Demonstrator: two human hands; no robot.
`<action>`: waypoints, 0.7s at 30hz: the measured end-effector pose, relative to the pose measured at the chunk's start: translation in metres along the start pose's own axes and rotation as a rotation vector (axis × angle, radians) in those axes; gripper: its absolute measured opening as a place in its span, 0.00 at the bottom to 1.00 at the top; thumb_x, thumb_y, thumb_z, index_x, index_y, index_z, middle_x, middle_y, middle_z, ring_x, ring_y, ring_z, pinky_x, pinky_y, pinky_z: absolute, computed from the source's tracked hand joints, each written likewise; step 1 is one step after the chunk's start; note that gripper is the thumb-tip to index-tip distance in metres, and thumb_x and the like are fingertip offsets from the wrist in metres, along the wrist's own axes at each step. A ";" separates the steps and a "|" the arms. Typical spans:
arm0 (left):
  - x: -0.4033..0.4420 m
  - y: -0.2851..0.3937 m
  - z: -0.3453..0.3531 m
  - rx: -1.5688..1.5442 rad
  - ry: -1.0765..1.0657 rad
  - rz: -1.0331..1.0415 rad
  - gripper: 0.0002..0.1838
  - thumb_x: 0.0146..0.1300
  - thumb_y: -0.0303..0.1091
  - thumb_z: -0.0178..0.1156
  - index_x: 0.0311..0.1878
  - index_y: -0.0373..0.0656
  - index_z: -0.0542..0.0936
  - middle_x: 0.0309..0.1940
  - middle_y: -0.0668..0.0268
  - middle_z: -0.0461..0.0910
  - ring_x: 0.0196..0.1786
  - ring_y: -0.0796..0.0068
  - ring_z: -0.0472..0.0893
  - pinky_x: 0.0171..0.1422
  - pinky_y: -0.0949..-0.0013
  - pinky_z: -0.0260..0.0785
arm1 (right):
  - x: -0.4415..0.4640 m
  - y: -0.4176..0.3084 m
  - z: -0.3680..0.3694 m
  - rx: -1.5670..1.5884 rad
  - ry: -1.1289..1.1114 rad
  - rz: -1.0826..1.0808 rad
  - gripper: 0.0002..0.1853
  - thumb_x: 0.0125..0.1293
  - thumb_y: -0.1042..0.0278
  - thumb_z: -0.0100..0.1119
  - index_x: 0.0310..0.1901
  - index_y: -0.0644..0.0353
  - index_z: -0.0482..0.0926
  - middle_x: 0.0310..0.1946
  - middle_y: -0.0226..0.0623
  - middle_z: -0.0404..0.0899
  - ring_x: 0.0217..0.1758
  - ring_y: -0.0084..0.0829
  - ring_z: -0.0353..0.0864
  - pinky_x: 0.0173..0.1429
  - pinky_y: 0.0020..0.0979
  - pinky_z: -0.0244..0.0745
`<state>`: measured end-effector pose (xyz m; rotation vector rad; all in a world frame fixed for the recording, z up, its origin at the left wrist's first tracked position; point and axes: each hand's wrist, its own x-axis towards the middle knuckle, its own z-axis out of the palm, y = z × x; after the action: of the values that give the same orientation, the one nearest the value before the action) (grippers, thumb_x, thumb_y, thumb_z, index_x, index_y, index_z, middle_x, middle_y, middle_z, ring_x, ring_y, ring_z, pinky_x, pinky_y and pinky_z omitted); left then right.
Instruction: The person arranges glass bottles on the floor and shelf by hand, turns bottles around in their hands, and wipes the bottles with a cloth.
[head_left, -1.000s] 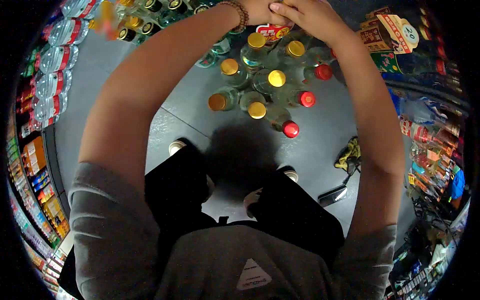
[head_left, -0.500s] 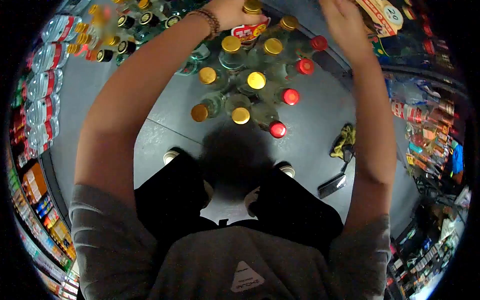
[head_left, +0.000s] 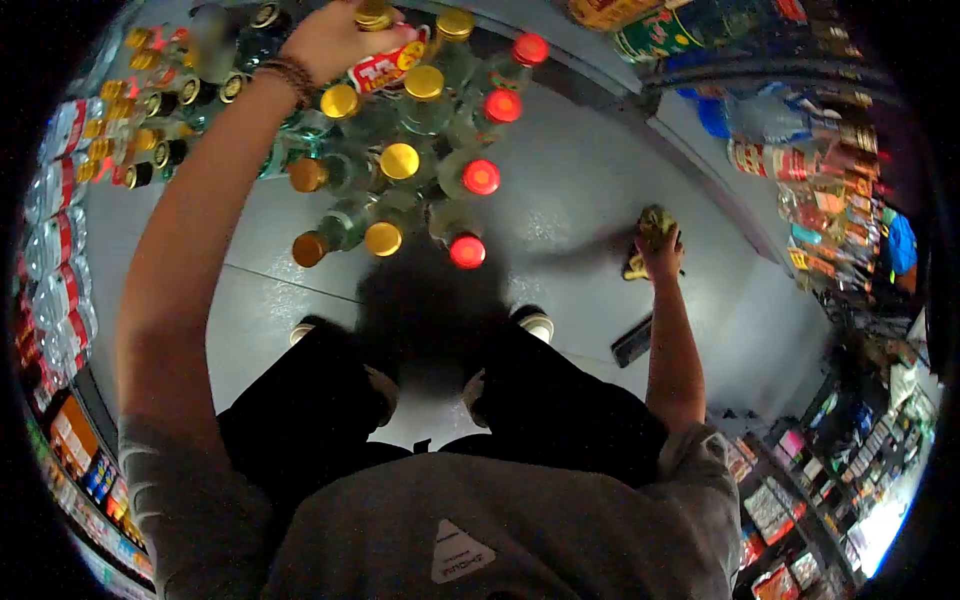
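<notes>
My left hand (head_left: 335, 42) is closed around the upper part of a gold-capped glass bottle (head_left: 392, 66) with a red and yellow label. This bottle stands at the far end of a cluster of clear bottles on the floor. Gold caps (head_left: 400, 161) top the left and middle bottles, and red caps (head_left: 481, 177) the right ones. Off to the right, my right hand (head_left: 662, 258) has its fingers closed on a crumpled olive-yellow cloth (head_left: 656, 226) at floor level. A dark phone-like object (head_left: 632, 341) lies near that forearm.
More bottles with dark and gold caps (head_left: 190, 92) crowd the upper left. Packs of water bottles (head_left: 68, 205) line the left side. Stocked shelves (head_left: 800, 160) curve along the right. My shoes (head_left: 535, 323) are on the grey floor (head_left: 570, 220).
My right hand has come down from the shelf at upper right to the cloth and grasped it. The view has shifted, while my left hand stays on the bottle.
</notes>
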<state>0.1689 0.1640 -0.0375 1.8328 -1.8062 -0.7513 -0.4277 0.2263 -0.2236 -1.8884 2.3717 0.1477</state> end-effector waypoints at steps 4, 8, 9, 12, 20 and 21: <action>0.001 0.006 0.001 0.137 0.009 -0.059 0.25 0.53 0.59 0.61 0.37 0.43 0.84 0.31 0.59 0.83 0.35 0.60 0.81 0.42 0.60 0.72 | -0.001 -0.015 -0.022 0.248 -0.069 0.084 0.35 0.50 0.56 0.67 0.60 0.55 0.68 0.56 0.55 0.64 0.53 0.48 0.72 0.58 0.40 0.69; 0.002 -0.003 0.008 0.233 0.160 0.121 0.26 0.53 0.58 0.61 0.36 0.41 0.83 0.34 0.57 0.83 0.41 0.60 0.80 0.49 0.61 0.70 | 0.007 -0.056 -0.084 1.013 0.041 -0.346 0.25 0.50 0.71 0.62 0.53 0.63 0.75 0.46 0.40 0.68 0.51 0.38 0.70 0.58 0.38 0.66; 0.005 -0.006 0.009 0.234 0.164 0.106 0.26 0.53 0.58 0.61 0.36 0.41 0.83 0.34 0.57 0.83 0.41 0.60 0.80 0.49 0.61 0.70 | 0.004 -0.084 -0.123 0.975 0.090 -0.443 0.24 0.48 0.72 0.61 0.51 0.64 0.75 0.45 0.39 0.69 0.50 0.37 0.70 0.58 0.37 0.66; 0.005 -0.008 0.012 -0.017 0.129 0.148 0.19 0.54 0.50 0.64 0.33 0.40 0.81 0.31 0.58 0.82 0.39 0.62 0.80 0.47 0.61 0.70 | -0.020 -0.203 -0.251 0.847 0.265 -0.867 0.23 0.44 0.75 0.59 0.47 0.66 0.77 0.45 0.40 0.72 0.48 0.35 0.71 0.56 0.34 0.66; 0.020 -0.037 0.040 -0.115 0.036 -0.032 0.25 0.54 0.53 0.62 0.50 0.46 0.77 0.44 0.58 0.80 0.46 0.61 0.80 0.52 0.65 0.72 | -0.045 -0.418 -0.320 0.306 0.400 -1.481 0.19 0.48 0.71 0.62 0.45 0.57 0.81 0.41 0.40 0.72 0.46 0.42 0.73 0.51 0.35 0.69; 0.026 -0.046 0.049 -0.116 0.041 -0.035 0.25 0.54 0.53 0.62 0.50 0.46 0.77 0.44 0.58 0.80 0.46 0.61 0.80 0.52 0.65 0.72 | -0.058 -0.432 -0.326 0.296 0.304 -1.444 0.14 0.54 0.70 0.58 0.43 0.59 0.82 0.40 0.43 0.73 0.45 0.45 0.73 0.49 0.37 0.69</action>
<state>0.1706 0.1426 -0.1058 1.7952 -1.6733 -0.8080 -0.0016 0.1392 0.1035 -2.9444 0.5376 -0.5801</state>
